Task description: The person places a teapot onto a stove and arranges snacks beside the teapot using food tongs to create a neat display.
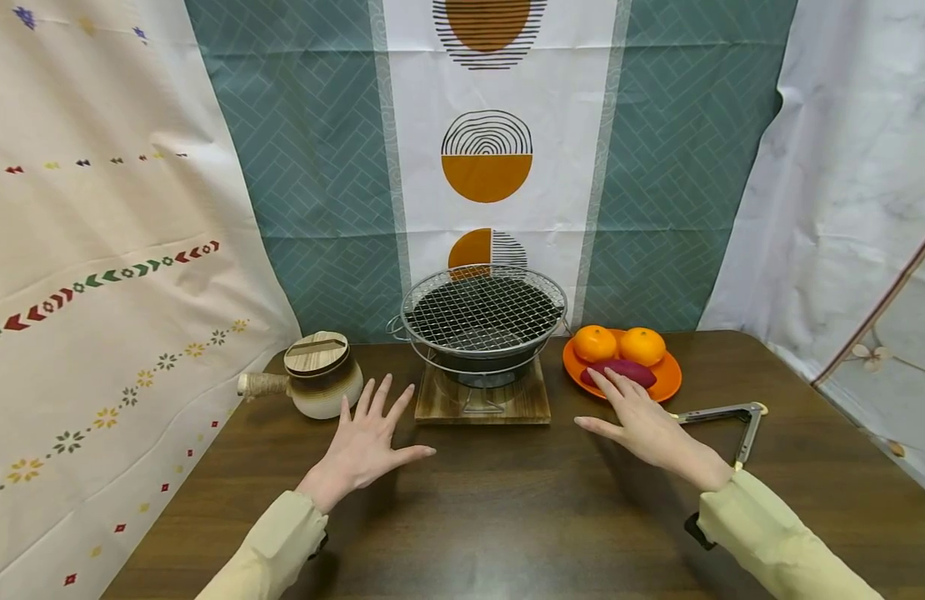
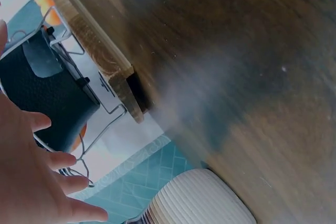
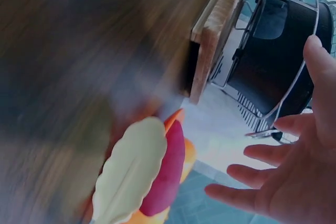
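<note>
My left hand [image 1: 367,444] has its fingers spread above the table, between a lidded pot [image 1: 323,396] with a wrapped side handle and a round tabletop grill [image 1: 485,321]. Nothing is in its grasp. My right hand [image 1: 650,427], also spread and holding nothing, hovers in front of an orange plate [image 1: 672,385]. Two oranges [image 1: 642,346] and a purple sweet potato [image 1: 633,372] lie on that plate, the fingertips overlapping the sweet potato in the head view. Folding tongs [image 1: 721,412] lie bent behind the right wrist. A pale scalloped tip [image 3: 131,174] shows before the sweet potato in the right wrist view.
The grill, topped with wire mesh, stands on a square wooden board [image 1: 431,404] at the table's back. A patterned curtain [image 1: 320,167] hangs behind the dark wooden table [image 1: 500,517]. Pale cloths hang at the left and right.
</note>
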A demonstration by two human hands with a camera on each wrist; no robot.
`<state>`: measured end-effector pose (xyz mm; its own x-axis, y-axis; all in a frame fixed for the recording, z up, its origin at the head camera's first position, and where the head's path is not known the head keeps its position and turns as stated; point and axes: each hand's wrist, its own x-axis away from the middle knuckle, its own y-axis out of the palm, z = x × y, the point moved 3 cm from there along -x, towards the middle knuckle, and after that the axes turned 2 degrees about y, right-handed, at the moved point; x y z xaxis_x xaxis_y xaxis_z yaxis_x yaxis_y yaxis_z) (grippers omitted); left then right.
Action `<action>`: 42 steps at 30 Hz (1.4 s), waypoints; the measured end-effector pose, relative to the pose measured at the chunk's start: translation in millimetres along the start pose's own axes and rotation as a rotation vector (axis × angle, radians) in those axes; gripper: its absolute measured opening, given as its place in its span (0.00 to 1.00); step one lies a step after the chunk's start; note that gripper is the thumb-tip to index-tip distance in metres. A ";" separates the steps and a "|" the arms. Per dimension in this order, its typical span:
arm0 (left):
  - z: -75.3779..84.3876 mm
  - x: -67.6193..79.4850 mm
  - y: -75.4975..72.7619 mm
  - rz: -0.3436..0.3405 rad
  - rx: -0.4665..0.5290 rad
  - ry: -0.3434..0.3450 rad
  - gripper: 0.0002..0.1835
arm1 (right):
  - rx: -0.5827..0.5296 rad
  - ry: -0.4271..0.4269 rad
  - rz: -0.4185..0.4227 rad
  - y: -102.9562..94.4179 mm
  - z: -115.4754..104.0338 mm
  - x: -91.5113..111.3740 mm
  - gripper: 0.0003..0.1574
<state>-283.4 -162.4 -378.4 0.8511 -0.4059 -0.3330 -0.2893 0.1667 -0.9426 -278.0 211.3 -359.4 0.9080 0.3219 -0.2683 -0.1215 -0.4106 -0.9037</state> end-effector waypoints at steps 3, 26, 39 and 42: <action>-1.8 -2.2 -0.9 0.020 0.031 -0.012 0.52 | -0.081 0.010 0.009 0.5 -1.3 -7.0 0.51; -17.5 -7.3 -12.3 0.130 0.228 -0.100 0.47 | -0.795 0.313 -0.123 26.8 -5.8 -48.2 0.44; -33.4 -0.2 -15.6 0.164 0.395 -0.197 0.43 | -0.917 0.415 -0.203 46.0 -1.5 -64.7 0.41; -36.3 0.9 -15.5 0.168 0.407 -0.203 0.43 | -0.948 0.420 -0.211 49.8 -1.4 -65.8 0.40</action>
<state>-294.1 -198.0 -365.0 0.8872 -0.1662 -0.4305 -0.2701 0.5693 -0.7765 -343.2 168.5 -386.4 0.9620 0.2177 0.1646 0.2531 -0.9373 -0.2397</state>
